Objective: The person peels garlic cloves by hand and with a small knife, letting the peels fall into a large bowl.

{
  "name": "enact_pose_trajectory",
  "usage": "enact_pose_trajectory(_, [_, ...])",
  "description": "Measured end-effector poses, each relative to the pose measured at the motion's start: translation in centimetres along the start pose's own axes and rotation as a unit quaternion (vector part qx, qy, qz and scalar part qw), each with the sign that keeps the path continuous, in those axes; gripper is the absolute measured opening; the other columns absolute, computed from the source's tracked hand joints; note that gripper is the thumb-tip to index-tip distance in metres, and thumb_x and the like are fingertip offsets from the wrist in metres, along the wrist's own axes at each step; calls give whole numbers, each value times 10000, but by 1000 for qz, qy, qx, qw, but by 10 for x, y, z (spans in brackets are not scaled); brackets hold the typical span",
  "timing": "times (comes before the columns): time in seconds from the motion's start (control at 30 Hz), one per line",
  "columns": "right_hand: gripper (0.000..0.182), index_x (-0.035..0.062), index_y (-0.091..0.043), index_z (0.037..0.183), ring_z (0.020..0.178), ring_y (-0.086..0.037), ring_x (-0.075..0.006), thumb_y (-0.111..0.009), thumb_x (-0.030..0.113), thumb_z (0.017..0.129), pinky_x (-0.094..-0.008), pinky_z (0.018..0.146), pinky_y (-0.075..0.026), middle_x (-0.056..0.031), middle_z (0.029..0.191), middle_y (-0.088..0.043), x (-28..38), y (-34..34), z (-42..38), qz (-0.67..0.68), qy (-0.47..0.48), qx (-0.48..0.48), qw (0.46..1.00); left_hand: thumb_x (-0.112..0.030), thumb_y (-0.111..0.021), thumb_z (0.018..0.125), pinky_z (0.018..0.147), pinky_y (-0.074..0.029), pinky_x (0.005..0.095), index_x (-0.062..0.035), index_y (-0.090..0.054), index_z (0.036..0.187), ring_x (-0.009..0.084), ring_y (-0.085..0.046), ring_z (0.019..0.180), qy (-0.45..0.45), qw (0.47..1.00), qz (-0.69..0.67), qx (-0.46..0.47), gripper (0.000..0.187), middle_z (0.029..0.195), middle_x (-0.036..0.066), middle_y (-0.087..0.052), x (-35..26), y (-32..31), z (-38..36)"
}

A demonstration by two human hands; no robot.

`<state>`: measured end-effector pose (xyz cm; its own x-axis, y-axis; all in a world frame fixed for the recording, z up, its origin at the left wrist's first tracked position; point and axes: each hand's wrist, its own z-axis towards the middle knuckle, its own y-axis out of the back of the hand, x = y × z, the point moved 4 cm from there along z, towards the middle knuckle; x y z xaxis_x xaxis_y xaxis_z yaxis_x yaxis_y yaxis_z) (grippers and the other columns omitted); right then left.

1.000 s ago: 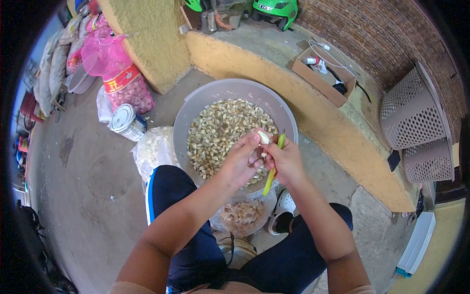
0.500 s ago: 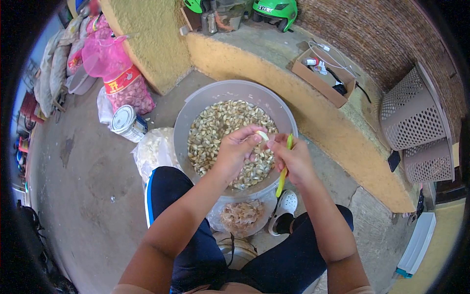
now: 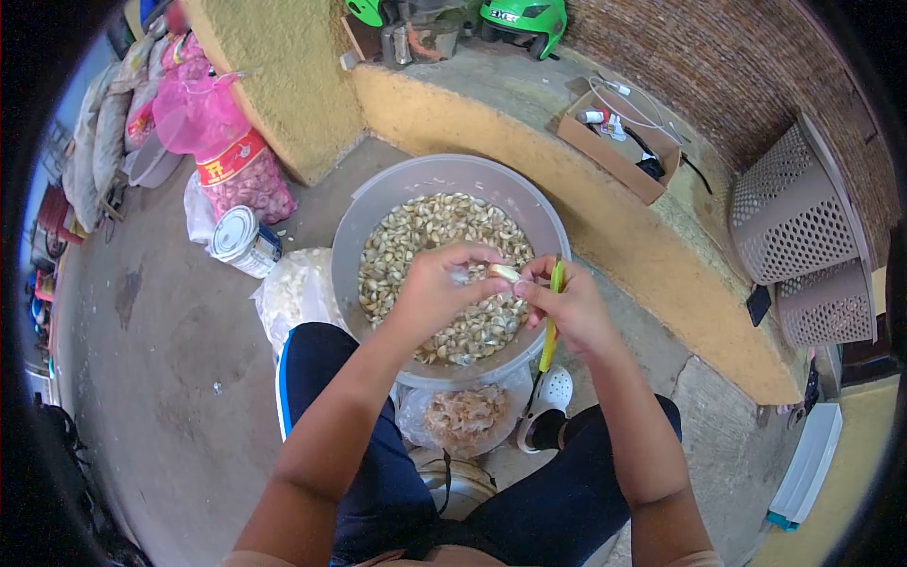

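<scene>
A pale garlic clove (image 3: 504,272) is pinched between the thumb and forefinger of my left hand (image 3: 433,291). My right hand (image 3: 574,307) holds a slim yellow-green tool (image 3: 550,345), shaped like a small knife, pointing down past the palm; no blade can be made out. The thumb and fingertips of this hand touch the clove's right end. Both hands are above a large grey tub (image 3: 351,227), where many garlic cloves (image 3: 444,227) lie in water.
A clear bag of papery skins (image 3: 463,416) lies below the tub, by a white clog (image 3: 551,392). Left are a bag of pale pieces (image 3: 300,288), a paint can (image 3: 246,241) and a pink net sack (image 3: 248,180). A cardboard box (image 3: 619,156) sits on the ledge.
The clove has turned and dropped slightly in my left fingers. My left hand has opened out a little, and the tool in my right hand stands more upright. The view has shifted slightly.
</scene>
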<state>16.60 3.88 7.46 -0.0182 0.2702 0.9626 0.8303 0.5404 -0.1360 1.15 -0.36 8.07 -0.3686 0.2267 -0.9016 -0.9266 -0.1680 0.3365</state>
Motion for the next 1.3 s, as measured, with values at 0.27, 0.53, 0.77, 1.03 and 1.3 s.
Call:
enact_pose_trajectory(0.27, [76, -10, -549, 798, 529, -516, -93, -586, 37, 752, -231, 493, -437, -31, 667, -537, 1, -3, 0, -153, 34, 13, 988, -99, -677, 664, 694, -463, 309, -67, -615, 883, 235, -588, 785, -58, 982, 163, 73, 230, 852, 100, -615, -11, -3, -4])
enact_pose_trajectory(0.53, [91, -18, -534, 831, 524, -495, -94, -555, 36, 761, -279, 536, -490, -44, 654, -523, -4, -9, 4, 115, -4, 12, 993, -42, -648, 673, 653, -475, 292, -50, -610, 901, 245, -607, 750, -130, 987, 96, -8, 231, 835, 113, -618, -12, -2, -4])
enact_pose_trajectory(0.77, [93, -15, -520, 831, 494, -475, -81, -531, 52, 768, -300, 545, -511, -42, 630, -515, -3, -13, 5, 189, -35, 37, 981, 5, -620, 685, 634, -474, 267, -41, -618, 900, 187, -608, 734, -117, 992, 25, -51, 219, 819, 100, -619, -9, -5, -6])
enact_pose_trajectory(1.03, [137, 5, -532, 864, 476, -459, -68, -552, 109, 777, -256, 472, -479, -30, 651, -516, 3, -8, 1, 135, -50, 16, 989, -46, -642, 698, 658, -470, 267, -47, -626, 897, 177, -602, 741, 0, 997, -49, -52, 200, 826, 89, -620, -5, -6, -1])
enact_pose_trajectory(1.3, [190, -1, -569, 868, 417, -414, -46, -611, 150, 759, -189, 373, -339, -17, 653, -527, 5, -2, -5, -80, -2, -65, 995, -19, -655, 660, 717, -481, 285, -65, -628, 887, 212, -605, 819, -115, 989, 81, -47, 233, 886, 90, -623, -14, -2, -3])
